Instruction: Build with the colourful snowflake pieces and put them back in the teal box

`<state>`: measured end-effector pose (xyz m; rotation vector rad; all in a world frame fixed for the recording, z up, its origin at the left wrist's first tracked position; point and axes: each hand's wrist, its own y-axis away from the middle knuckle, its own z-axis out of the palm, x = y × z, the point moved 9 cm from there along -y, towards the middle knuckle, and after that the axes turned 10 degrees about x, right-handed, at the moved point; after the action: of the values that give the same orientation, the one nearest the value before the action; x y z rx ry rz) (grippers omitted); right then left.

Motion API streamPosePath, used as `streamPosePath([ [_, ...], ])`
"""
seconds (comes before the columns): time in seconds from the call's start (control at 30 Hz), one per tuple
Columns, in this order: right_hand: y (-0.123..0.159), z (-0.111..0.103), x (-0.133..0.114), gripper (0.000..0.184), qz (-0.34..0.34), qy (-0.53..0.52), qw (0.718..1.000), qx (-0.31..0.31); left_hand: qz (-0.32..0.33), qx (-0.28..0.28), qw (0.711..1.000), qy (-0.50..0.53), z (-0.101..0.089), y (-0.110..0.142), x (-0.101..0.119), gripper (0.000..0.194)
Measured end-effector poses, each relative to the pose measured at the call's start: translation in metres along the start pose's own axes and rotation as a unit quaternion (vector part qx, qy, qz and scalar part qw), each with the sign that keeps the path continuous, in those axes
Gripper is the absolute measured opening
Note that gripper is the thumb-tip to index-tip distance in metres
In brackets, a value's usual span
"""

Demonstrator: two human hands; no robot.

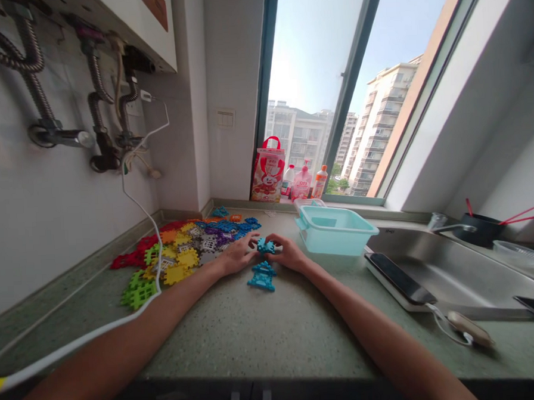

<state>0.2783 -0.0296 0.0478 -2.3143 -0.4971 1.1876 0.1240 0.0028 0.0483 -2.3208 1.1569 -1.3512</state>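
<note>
My left hand (237,255) and my right hand (289,254) meet over a small blue interlocking tile piece (266,246), both with fingers pinched on it, just above the counter. In front of the hands lies a built blue cluster of tiles (262,276) on the speckled green counter (264,325). A spread of loose coloured tiles (184,249), red, orange, yellow, green, purple and blue, lies to the left of my left hand.
A pale teal plastic tub (335,229) stands right of my hands. Beyond it is a steel sink (445,268) with a phone (399,276) on its rim. A white cable (121,318) crosses the counter at left. Bottles and a red bag (269,173) stand at the window sill.
</note>
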Motion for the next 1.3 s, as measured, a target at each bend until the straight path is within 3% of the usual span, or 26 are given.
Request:
streamPosePath([
  [0.1,-0.001,-0.007,0.001,0.044,0.068,-0.129,0.989,0.022,-0.049,0.034,0.992,0.108,-0.006,-0.006,-0.002,0.069],
  [0.2,0.001,-0.005,-0.002,0.052,0.150,-0.243,0.958,0.029,-0.082,0.045,0.976,0.199,-0.005,-0.009,-0.004,0.086],
  [0.33,0.005,0.007,-0.017,0.056,0.189,-0.351,0.917,0.023,-0.101,0.021,0.965,0.242,0.005,-0.009,0.002,0.069],
  [0.4,0.006,0.010,-0.020,0.054,0.193,-0.369,0.909,0.020,-0.098,0.041,0.962,0.251,0.003,-0.010,0.006,0.063],
  [0.5,0.004,0.008,-0.018,0.048,0.174,-0.332,0.927,0.015,-0.099,0.068,0.964,0.237,-0.003,-0.011,0.008,0.065],
  [0.6,-0.002,-0.005,-0.014,0.045,0.104,-0.186,0.977,0.028,-0.095,0.061,0.979,0.170,-0.007,-0.011,0.005,0.060],
  [0.67,-0.003,-0.016,-0.014,0.046,0.045,-0.070,0.995,0.055,-0.094,0.054,0.990,0.089,-0.010,-0.010,0.001,0.049],
  [0.77,-0.002,-0.020,-0.011,0.047,0.006,0.016,0.998,0.064,-0.082,0.050,0.995,-0.023,-0.012,-0.008,-0.001,0.037],
  [0.9,0.002,-0.009,-0.003,0.026,0.010,0.068,0.997,0.031,-0.082,0.051,0.993,-0.068,-0.009,-0.009,-0.002,0.031],
  [1.0,0.003,-0.002,0.001,0.020,0.013,0.097,0.995,0.015,-0.116,0.039,0.992,-0.037,-0.007,-0.010,-0.014,0.037],
  [1.17,0.003,0.002,0.007,0.026,0.016,0.069,0.997,-0.005,-0.174,-0.030,0.978,0.108,0.004,-0.007,-0.034,0.063],
  [1.3,0.003,-0.001,0.013,0.030,0.028,0.052,0.998,-0.007,-0.133,-0.012,0.990,0.054,-0.001,-0.009,-0.029,0.053],
])
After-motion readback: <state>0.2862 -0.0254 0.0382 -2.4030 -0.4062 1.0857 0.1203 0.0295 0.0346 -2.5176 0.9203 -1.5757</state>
